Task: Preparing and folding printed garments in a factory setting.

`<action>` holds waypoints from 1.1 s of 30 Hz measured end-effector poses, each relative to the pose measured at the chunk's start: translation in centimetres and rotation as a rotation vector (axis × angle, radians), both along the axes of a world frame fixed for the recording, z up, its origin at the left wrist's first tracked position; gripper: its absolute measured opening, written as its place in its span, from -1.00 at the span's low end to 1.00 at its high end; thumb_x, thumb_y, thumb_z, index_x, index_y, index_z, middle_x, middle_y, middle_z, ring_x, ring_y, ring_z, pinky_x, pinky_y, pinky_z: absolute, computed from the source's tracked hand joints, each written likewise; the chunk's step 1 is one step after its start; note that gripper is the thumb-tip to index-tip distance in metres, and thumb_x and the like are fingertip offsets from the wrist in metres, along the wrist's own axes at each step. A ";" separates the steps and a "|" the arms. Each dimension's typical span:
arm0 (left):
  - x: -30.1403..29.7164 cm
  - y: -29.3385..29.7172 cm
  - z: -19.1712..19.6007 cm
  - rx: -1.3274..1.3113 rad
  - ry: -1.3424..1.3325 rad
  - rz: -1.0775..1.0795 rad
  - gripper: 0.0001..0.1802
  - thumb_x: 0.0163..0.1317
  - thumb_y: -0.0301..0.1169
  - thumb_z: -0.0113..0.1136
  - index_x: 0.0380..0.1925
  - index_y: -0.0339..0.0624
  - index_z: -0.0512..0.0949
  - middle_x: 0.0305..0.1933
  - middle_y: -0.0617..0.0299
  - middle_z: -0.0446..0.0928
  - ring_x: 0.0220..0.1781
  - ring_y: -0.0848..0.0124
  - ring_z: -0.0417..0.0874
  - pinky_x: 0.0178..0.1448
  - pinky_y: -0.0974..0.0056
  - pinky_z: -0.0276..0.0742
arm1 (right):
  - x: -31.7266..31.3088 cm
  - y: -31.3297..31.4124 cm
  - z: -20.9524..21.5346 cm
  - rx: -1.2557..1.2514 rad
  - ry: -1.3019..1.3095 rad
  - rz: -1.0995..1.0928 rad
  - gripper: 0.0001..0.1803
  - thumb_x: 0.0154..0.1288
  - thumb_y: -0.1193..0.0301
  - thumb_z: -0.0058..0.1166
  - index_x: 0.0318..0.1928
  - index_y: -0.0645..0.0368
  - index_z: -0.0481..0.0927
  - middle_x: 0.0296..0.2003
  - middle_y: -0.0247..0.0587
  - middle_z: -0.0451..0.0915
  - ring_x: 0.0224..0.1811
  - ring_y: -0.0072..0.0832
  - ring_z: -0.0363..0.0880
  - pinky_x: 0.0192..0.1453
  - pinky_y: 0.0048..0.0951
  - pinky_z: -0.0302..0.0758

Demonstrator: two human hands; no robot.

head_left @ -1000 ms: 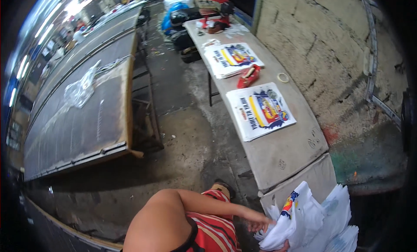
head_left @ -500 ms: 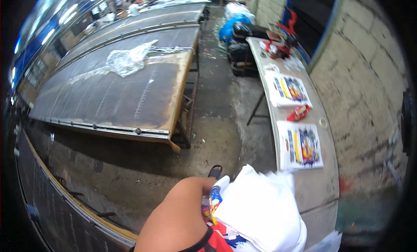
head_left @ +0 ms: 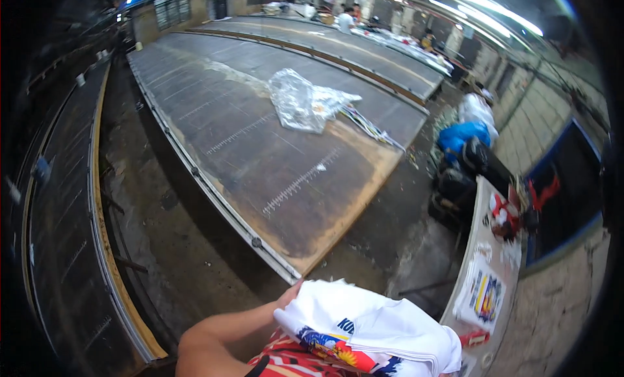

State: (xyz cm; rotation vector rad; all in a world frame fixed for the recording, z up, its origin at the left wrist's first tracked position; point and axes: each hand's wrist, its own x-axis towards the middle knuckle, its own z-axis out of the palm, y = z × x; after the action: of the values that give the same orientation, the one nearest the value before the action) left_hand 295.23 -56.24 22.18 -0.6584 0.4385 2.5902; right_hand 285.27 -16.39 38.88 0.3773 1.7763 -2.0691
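**Stack of printed white shirts carried against the body**

A folded stack of white fabric pieces with bright red, blue and yellow print [head_left: 370, 331] sits low in the view, pressed against the person's red patterned top [head_left: 292, 359]. The left hand [head_left: 289, 296] shows only as a few fingertips at the stack's upper left corner, touching the cloth; the rest of that hand is under the fabric, so I cannot tell whether the fingers are curled around it or just laid flat. The bare forearm runs from the lower edge up to that corner. The right hand is nowhere to be seen, hidden beneath the stack or cut off by the frame.

Ahead stretches a long dark work table with ruler markings and a metal edge [head_left: 273, 162], bent by the lens. On it lies a crumpled clear plastic sheet [head_left: 302, 104] beside a bundle of thin coloured strips [head_left: 374, 127].

To the right, a narrow pale grey bench [head_left: 484, 247] holds a flat white printed piece [head_left: 481, 296] and some red items [head_left: 504, 214] too small to identify. Blue and black bags [head_left: 461, 153] stand at its far end. People at the distant tables are blurred.
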 end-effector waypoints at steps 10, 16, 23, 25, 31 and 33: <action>-10.1 -5.8 8.6 -0.446 0.078 0.301 -0.45 0.13 -0.53 0.30 0.18 -0.34 0.46 0.07 0.07 0.61 0.06 0.27 0.67 0.16 0.17 0.59 | -22.6 -7.5 3.6 -0.068 -0.189 0.440 -0.23 0.14 0.29 0.28 0.33 0.22 0.27 0.18 -0.02 0.45 0.19 -0.16 0.46 0.30 -0.02 0.36; -22.1 -7.8 13.8 -0.802 -0.065 0.468 -0.46 0.07 -0.58 0.33 0.12 -0.35 0.51 0.04 0.09 0.64 0.03 0.27 0.68 0.14 0.19 0.59 | -40.8 -8.7 3.2 -0.142 -0.237 0.650 -0.16 0.13 0.30 0.29 0.39 0.23 0.23 0.24 0.02 0.42 0.25 -0.13 0.44 0.39 0.03 0.33; -42.9 -12.2 25.1 -1.196 0.063 0.687 -0.42 -0.02 -0.57 0.40 0.09 -0.32 0.53 0.03 0.10 0.64 0.01 0.27 0.67 0.15 0.19 0.56 | -64.8 -15.9 7.9 -0.357 0.040 0.693 -0.21 0.03 0.52 0.21 0.34 0.37 0.28 0.13 0.06 0.52 0.10 -0.19 0.59 0.23 -0.21 0.55; -46.3 -13.3 28.8 -1.076 0.136 0.797 -0.41 0.00 -0.57 0.35 0.12 -0.35 0.49 0.00 0.05 0.64 0.00 0.19 0.69 0.12 0.14 0.60 | -70.3 -17.6 11.3 -0.525 0.134 0.700 -0.22 0.06 0.50 0.18 0.34 0.39 0.28 0.14 0.07 0.52 0.12 -0.21 0.59 0.22 -0.20 0.55; -52.7 -20.6 29.9 -0.763 0.228 0.745 -0.43 0.04 -0.58 0.28 0.14 -0.37 0.46 0.01 -0.04 0.62 0.00 0.10 0.69 0.13 0.07 0.62 | -88.8 -22.2 9.3 -0.501 0.187 0.788 -0.37 0.14 0.36 0.22 0.21 0.39 0.44 0.00 0.00 0.63 0.01 -0.23 0.66 0.14 -0.23 0.60; -54.6 -22.5 23.5 -0.810 0.207 0.775 -0.39 0.06 -0.56 0.29 0.18 -0.36 0.42 0.05 -0.05 0.59 0.05 0.12 0.66 0.15 0.06 0.61 | -94.8 -24.6 1.3 -0.060 0.463 0.782 -0.50 0.21 0.29 0.21 0.11 0.32 0.55 -0.09 -0.06 0.67 -0.07 -0.28 0.67 0.03 -0.25 0.62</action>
State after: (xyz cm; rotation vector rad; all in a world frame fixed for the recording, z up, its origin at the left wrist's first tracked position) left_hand 240.59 -78.78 45.67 -0.9507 1.6259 3.1670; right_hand 190.49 -40.98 40.17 -0.7613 1.6905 -1.6809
